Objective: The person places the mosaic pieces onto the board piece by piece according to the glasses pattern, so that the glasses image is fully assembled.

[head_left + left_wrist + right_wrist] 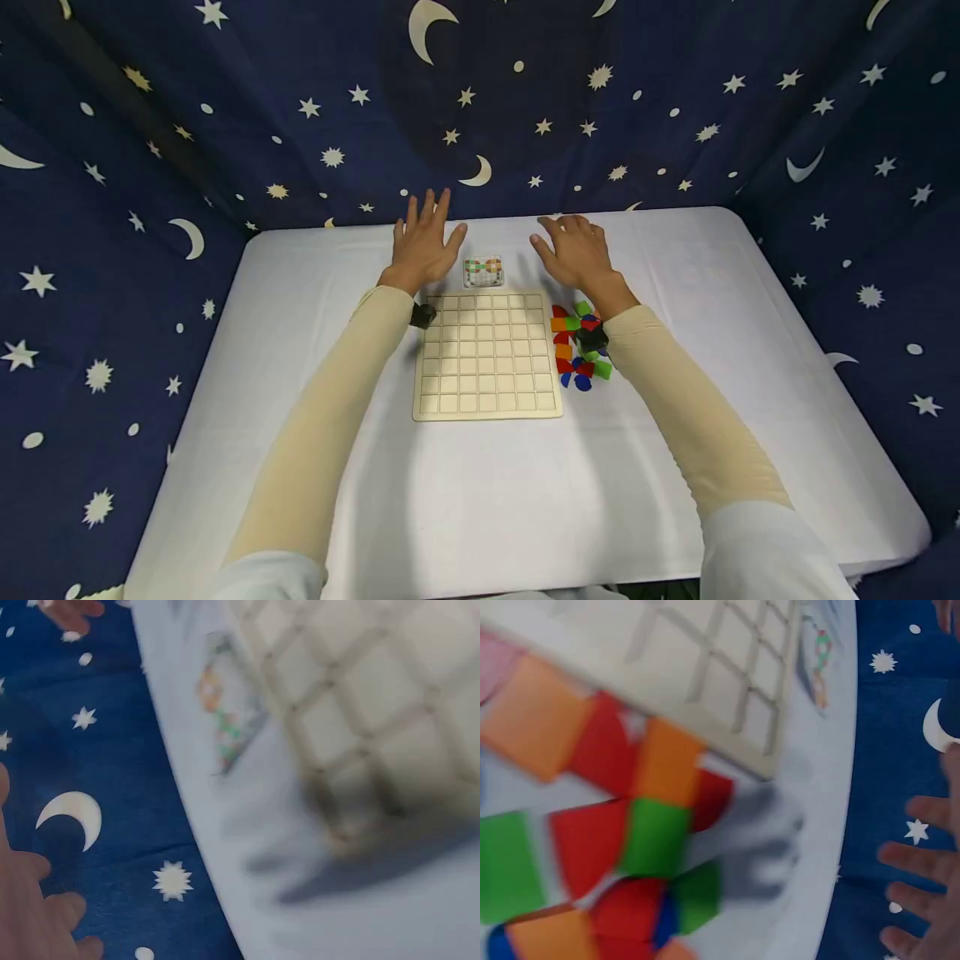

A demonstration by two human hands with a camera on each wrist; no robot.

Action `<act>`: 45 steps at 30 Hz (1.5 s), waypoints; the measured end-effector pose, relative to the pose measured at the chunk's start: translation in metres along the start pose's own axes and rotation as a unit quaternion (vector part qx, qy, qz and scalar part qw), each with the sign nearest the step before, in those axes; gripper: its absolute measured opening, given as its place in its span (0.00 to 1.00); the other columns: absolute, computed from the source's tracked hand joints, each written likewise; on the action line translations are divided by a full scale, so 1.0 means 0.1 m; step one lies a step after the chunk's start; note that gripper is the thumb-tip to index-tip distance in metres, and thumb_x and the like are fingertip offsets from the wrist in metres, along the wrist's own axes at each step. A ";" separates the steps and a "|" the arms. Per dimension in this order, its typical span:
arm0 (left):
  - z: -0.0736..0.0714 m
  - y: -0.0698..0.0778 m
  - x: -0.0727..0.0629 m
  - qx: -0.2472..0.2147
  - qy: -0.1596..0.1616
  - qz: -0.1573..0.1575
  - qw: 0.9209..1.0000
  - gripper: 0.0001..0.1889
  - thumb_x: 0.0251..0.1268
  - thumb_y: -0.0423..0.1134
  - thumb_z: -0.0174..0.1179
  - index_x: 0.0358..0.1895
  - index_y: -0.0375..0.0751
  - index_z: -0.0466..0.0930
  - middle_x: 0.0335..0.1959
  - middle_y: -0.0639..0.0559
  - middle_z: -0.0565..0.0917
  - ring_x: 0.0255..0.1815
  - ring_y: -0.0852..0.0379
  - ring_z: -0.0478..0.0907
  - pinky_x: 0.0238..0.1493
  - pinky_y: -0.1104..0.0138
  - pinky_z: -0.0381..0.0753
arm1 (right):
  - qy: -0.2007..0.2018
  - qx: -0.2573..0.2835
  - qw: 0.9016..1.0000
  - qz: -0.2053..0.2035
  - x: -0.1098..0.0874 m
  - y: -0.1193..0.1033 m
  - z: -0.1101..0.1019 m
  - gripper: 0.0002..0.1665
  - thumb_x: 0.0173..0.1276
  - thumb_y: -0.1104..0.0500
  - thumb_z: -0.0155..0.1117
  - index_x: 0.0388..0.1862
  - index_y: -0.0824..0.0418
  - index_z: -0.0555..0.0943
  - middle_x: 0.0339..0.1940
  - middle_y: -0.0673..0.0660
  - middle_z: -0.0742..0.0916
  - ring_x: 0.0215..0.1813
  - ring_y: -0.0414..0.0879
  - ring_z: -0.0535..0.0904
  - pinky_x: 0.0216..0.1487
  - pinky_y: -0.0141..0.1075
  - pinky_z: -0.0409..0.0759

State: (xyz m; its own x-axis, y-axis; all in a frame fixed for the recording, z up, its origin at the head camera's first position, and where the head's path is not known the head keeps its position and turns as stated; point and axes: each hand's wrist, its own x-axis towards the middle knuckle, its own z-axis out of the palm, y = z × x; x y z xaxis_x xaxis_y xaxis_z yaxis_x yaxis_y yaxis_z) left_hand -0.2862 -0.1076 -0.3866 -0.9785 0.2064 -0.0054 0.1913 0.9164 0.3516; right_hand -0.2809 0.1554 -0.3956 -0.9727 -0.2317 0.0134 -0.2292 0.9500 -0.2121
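Note:
Both hands hover over the far part of the white table and hold nothing. My left hand [423, 246], fingers spread and straight, is beyond the far left corner of a pale wooden grid board [487, 357]. The right hand [577, 252] is beyond the board's far right corner, its fingers loosely bent. Between the hands lies a small pattern card [483, 271] with an orange and green design. Coloured pieces in red, orange, green and blue, such as an orange square [536, 716] and a green square [656, 836], lie loose along the board's right side.
A white cloth covers the table [480, 500]. Dark blue curtains [525, 108] with stars and moons hang behind it and at both sides. Dark wrist cameras show at the left wrist [423, 316] and the right wrist [592, 338].

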 end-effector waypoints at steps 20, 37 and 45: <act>0.42 -0.68 -1.51 -0.047 -0.200 0.069 0.976 0.49 0.68 0.56 0.58 0.79 0.37 0.40 0.79 0.38 0.38 0.78 0.36 0.29 0.68 0.36 0.33 | -0.005 0.029 0.998 -0.051 -0.74 0.40 0.54 0.20 0.62 0.48 0.72 0.48 0.58 0.89 0.41 0.58 0.82 0.48 0.58 0.73 0.48 0.54 0.69; 0.43 -0.75 -1.60 -0.048 -0.208 0.069 0.975 0.54 0.63 0.53 0.66 0.80 0.40 0.36 0.80 0.40 0.32 0.78 0.39 0.25 0.68 0.38 0.26 | 0.047 0.277 0.960 0.001 -0.73 0.22 0.61 0.08 0.64 0.59 0.72 0.38 0.63 0.86 0.29 0.54 0.88 0.35 0.49 0.83 0.55 0.53 0.65; 0.46 -0.76 -1.59 -0.043 -0.212 0.073 0.974 0.55 0.64 0.55 0.65 0.80 0.41 0.34 0.80 0.41 0.31 0.78 0.40 0.24 0.69 0.38 0.26 | 0.064 0.217 0.974 -0.015 -0.71 0.08 0.69 0.08 0.64 0.58 0.70 0.38 0.62 0.89 0.29 0.54 0.88 0.37 0.53 0.82 0.51 0.55 0.65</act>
State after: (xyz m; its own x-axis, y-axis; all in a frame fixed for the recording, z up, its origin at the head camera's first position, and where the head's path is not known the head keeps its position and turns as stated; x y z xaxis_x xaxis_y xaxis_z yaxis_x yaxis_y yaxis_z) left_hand -0.1414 -0.1944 -0.4552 -0.8184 0.4711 -0.3289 0.3001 0.8386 0.4546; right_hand -0.2109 0.1645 -0.4660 -0.9686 -0.2042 0.1416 -0.2480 0.7583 -0.6029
